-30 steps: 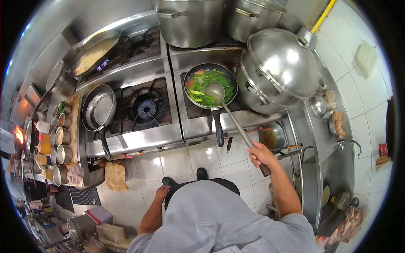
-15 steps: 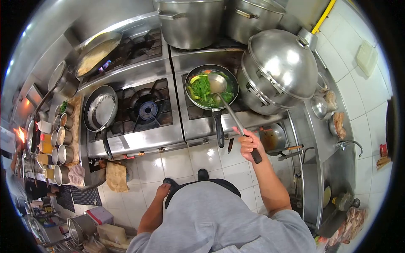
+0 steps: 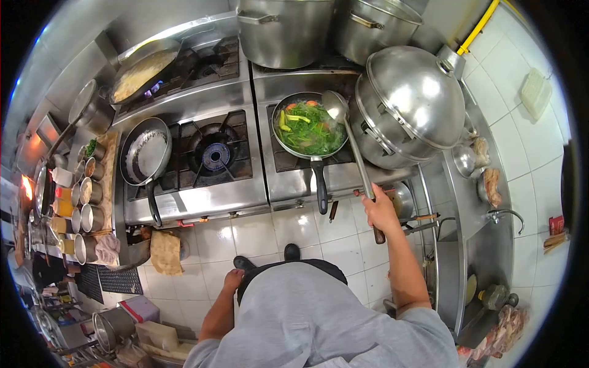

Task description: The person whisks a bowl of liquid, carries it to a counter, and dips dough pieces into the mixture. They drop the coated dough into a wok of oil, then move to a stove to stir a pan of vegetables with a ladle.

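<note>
Gripping the ladle (image 3: 354, 153) by its handle end in the right hand (image 3: 379, 211), fingers clamped round it; bowl far ahead at the pan (image 3: 310, 129) rim, shifted right from mid-pan.

The cookware is carried by a stainless-steel range (image 3: 294, 184) — a frying pan of greens (image 3: 310, 132) is set on the front right burner, a second pan (image 3: 145, 153) at the front left, a lit burner (image 3: 215, 156) left bare between. Behind, a wide pan (image 3: 142, 70) and two stockpots (image 3: 285, 30) are stood; a domed steamer (image 3: 408, 101) is placed, seemingly, at its right edge.
</note>
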Demonstrator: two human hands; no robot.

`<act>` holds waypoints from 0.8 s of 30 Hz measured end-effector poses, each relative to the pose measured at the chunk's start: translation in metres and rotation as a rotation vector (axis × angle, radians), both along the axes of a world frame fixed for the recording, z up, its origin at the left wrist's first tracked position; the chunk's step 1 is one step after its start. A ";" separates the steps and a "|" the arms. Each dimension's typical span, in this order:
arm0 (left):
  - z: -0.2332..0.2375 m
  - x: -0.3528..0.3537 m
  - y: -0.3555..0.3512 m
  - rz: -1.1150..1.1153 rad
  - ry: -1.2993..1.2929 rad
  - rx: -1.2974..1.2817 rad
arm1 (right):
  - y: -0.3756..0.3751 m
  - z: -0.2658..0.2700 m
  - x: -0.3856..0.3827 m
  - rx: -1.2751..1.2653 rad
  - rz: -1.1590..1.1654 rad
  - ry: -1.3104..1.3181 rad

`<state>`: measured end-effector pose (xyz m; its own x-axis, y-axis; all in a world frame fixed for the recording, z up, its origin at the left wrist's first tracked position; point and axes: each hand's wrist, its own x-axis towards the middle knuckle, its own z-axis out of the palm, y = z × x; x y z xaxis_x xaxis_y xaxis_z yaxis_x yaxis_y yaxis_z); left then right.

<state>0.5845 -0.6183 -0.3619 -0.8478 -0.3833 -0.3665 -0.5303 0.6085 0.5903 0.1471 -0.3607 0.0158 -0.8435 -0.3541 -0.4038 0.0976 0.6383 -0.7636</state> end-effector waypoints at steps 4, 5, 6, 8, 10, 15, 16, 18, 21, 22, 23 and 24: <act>-0.004 -0.007 0.000 0.199 0.034 0.181 | -0.003 0.013 0.014 0.087 0.062 0.028; -0.008 -0.006 0.000 0.190 0.032 0.161 | -0.003 0.013 0.016 0.105 0.073 0.029; -0.005 -0.008 0.000 0.180 0.029 0.141 | -0.002 0.011 0.015 0.091 0.094 0.022; 0.001 -0.012 0.003 0.332 -0.037 0.282 | -0.002 0.005 0.014 0.063 0.138 0.009; 0.030 -0.024 0.009 0.656 -0.162 0.601 | -0.008 0.008 0.021 0.047 0.156 -0.017; 0.043 -0.025 0.012 0.661 -0.173 0.528 | 0.002 -0.003 0.034 0.090 0.196 -0.156; 0.043 -0.024 0.012 0.648 -0.170 0.497 | 0.005 -0.003 0.038 0.086 0.198 -0.171; 0.046 -0.022 0.013 0.651 -0.165 0.496 | 0.012 -0.004 0.035 0.047 0.180 -0.219; 0.050 -0.022 0.015 0.650 -0.164 0.505 | 0.020 -0.002 0.025 0.036 0.154 -0.233; 0.052 -0.022 0.015 0.648 -0.164 0.509 | 0.020 0.006 0.025 0.097 0.167 -0.177; 0.053 -0.023 0.015 0.659 -0.158 0.526 | 0.020 0.013 0.025 0.157 0.180 -0.122; 0.054 -0.023 0.015 0.670 -0.154 0.543 | 0.018 0.018 0.028 0.166 0.164 -0.104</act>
